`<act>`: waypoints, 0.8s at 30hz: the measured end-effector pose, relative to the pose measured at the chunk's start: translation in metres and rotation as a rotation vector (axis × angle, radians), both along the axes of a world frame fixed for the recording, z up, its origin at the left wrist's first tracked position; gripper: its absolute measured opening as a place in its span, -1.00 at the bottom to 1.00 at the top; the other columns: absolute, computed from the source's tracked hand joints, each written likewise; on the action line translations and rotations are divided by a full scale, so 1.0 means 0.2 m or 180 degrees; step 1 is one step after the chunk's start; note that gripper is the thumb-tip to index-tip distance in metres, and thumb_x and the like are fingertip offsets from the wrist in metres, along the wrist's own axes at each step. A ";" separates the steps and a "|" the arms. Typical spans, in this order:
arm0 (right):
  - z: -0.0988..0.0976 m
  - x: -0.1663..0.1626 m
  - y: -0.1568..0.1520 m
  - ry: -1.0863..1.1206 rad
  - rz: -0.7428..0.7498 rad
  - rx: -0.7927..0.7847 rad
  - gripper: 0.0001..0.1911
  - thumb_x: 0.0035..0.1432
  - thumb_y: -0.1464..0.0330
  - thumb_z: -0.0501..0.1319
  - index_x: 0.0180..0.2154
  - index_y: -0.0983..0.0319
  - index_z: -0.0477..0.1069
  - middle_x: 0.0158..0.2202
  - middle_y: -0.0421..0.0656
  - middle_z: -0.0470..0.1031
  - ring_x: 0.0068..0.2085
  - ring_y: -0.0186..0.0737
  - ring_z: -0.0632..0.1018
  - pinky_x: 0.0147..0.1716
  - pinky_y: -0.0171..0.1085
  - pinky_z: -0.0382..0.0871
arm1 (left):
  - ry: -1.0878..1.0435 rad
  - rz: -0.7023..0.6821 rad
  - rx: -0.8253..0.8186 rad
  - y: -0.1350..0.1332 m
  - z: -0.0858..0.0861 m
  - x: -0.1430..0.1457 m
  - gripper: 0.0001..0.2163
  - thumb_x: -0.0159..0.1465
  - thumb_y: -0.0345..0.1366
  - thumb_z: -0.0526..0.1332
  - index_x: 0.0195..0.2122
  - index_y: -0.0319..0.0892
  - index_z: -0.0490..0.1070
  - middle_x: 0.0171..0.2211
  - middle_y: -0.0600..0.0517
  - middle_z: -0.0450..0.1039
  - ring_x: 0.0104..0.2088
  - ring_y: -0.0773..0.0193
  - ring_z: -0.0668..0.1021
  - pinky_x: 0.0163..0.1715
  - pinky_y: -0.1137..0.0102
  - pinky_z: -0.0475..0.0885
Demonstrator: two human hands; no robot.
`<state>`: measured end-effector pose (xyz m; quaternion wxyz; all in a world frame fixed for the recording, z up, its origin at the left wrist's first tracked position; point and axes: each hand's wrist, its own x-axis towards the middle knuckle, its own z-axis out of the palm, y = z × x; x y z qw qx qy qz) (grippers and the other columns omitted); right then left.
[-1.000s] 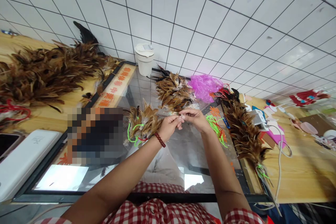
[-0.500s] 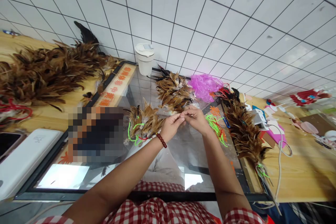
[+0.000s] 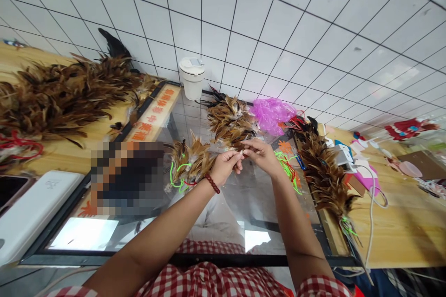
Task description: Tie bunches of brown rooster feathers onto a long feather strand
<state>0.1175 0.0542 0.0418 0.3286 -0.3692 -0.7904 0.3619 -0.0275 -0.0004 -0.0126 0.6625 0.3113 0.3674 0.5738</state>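
Head view, looking down over a glass tabletop (image 3: 244, 213). Both forearms enter from the bottom edge and meet at centre frame. The left hand (image 3: 225, 167) and the right hand (image 3: 261, 155) are brought together, fingertips touching. Thumb and forefinger of each are closed in a pinch on one small piece (image 3: 241, 152) held between them above the glass. The piece is pale brown and too small to identify; the fingers cover most of it. A bead bracelet (image 3: 212, 183) circles the left wrist.

Just left of the left hand lies a feather bundle (image 3: 190, 162) tied with green cord, its lower part merging with reflections in the glass. Directly beyond the fingertips sits a feather pile (image 3: 228, 120), with a pink plastic bag (image 3: 272, 113) beside it to the right. Loose green cords (image 3: 287, 164) lie near the right wrist. A feather strip (image 3: 322, 174) runs along the right edge of the glass.

A large feather heap (image 3: 59, 97) fills the upper left and is cut off by the frame edge. A white cup (image 3: 192, 78) stands against the tiled wall (image 3: 278, 18). A pixelated patch (image 3: 127, 178) blanks out part of the tabletop at centre left. A white device (image 3: 31, 213) at lower left is partly out of frame. Red-checked clothing (image 3: 209, 283) shows at the bottom edge and again, dimly, through the glass. Small objects at far right are too blurred to tell apart.
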 end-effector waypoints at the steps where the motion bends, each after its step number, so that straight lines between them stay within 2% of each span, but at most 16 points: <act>1: 0.00 0.00 -0.01 -0.0105 0.0023 0.0189 -0.71 0.17 0.37 0.19 -0.07 0.12 0.53 -0.24 -0.09 0.51 -0.19 -0.19 0.50 -0.13 -0.17 0.38 | -0.0030 0.0060 -0.0020 0.00 0.00 0.00 -0.72 0.06 -0.11 0.34 -0.44 -0.27 0.45 -0.65 0.11 0.31 -0.62 0.42 0.41 -0.68 0.52 0.28; 4: 0.00 -0.01 -0.02 -0.0392 0.0304 0.0542 -0.61 0.22 0.46 0.08 0.02 0.08 0.48 -0.07 -0.06 0.51 -0.08 -0.18 0.51 -0.06 -0.14 0.38 | -0.0067 0.0197 -0.0070 0.01 0.00 0.01 -0.71 0.04 -0.10 0.35 -0.46 -0.27 0.44 -0.64 0.09 0.33 -0.61 0.41 0.41 -0.69 0.52 0.28; 7: -0.02 -0.01 -0.02 -0.0604 0.0551 0.0652 -0.52 0.20 0.54 0.02 0.06 0.08 0.45 -0.01 -0.06 0.50 -0.02 -0.18 0.51 -0.01 -0.13 0.39 | -0.0088 0.0267 -0.0110 0.01 0.00 0.01 -0.69 0.02 -0.08 0.36 -0.49 -0.27 0.43 -0.63 0.08 0.34 -0.61 0.41 0.41 -0.69 0.51 0.29; 10: -0.03 0.01 -0.01 -0.0658 0.0734 0.0596 -0.48 0.18 0.57 0.01 0.09 0.09 0.42 0.06 -0.06 0.47 0.05 -0.18 0.48 0.07 -0.11 0.34 | -0.0051 0.0326 -0.0093 0.02 -0.02 0.01 -0.70 0.03 -0.08 0.35 -0.51 -0.27 0.43 -0.63 0.08 0.35 -0.63 0.43 0.40 -0.69 0.51 0.27; 13: -0.01 0.03 0.00 -0.0562 0.0895 0.0408 -0.53 0.23 0.51 0.02 0.11 0.09 0.39 0.10 -0.06 0.43 0.10 -0.17 0.45 0.11 -0.08 0.30 | -0.0037 0.0375 -0.0052 0.02 -0.03 0.01 -0.72 0.06 -0.11 0.33 -0.50 -0.27 0.44 -0.63 0.08 0.35 -0.65 0.45 0.38 -0.69 0.52 0.24; 15: 0.01 0.04 -0.01 -0.0410 0.0742 0.0285 -0.59 0.26 0.43 0.06 0.10 0.10 0.39 0.05 -0.06 0.46 0.04 -0.17 0.48 0.07 -0.08 0.33 | -0.0054 0.0378 -0.0037 0.02 -0.05 0.01 -0.73 0.08 -0.11 0.32 -0.47 -0.26 0.45 -0.63 0.09 0.35 -0.65 0.45 0.38 -0.68 0.52 0.23; 18: 0.01 0.02 -0.01 -0.0216 0.0347 0.0215 -0.71 0.25 0.33 0.12 -0.03 0.15 0.48 -0.15 -0.08 0.54 -0.14 -0.20 0.53 -0.08 -0.15 0.39 | -0.0026 0.0332 0.0001 0.03 -0.06 0.01 -0.73 0.10 -0.11 0.31 -0.46 -0.26 0.45 -0.63 0.09 0.36 -0.65 0.45 0.39 -0.68 0.52 0.22; 21: 0.00 -0.01 -0.02 -0.0254 0.0296 0.0252 -0.81 0.23 0.29 0.16 -0.23 0.20 0.51 -0.33 -0.14 0.52 -0.27 -0.25 0.51 -0.20 -0.23 0.37 | 0.0073 0.0250 0.0087 0.02 -0.06 0.01 -0.71 0.10 -0.11 0.30 -0.54 -0.26 0.41 -0.64 0.07 0.37 -0.66 0.47 0.38 -0.67 0.53 0.22; 24: 0.01 -0.01 -0.02 -0.0342 0.0284 0.0347 -0.81 0.25 0.31 0.14 -0.37 0.22 0.45 -0.44 -0.18 0.45 -0.37 -0.30 0.46 -0.29 -0.28 0.32 | 0.0090 0.0129 0.0029 0.01 -0.04 0.01 -0.70 0.08 -0.08 0.32 -0.48 -0.27 0.44 -0.61 0.05 0.41 -0.62 0.43 0.43 -0.64 0.52 0.27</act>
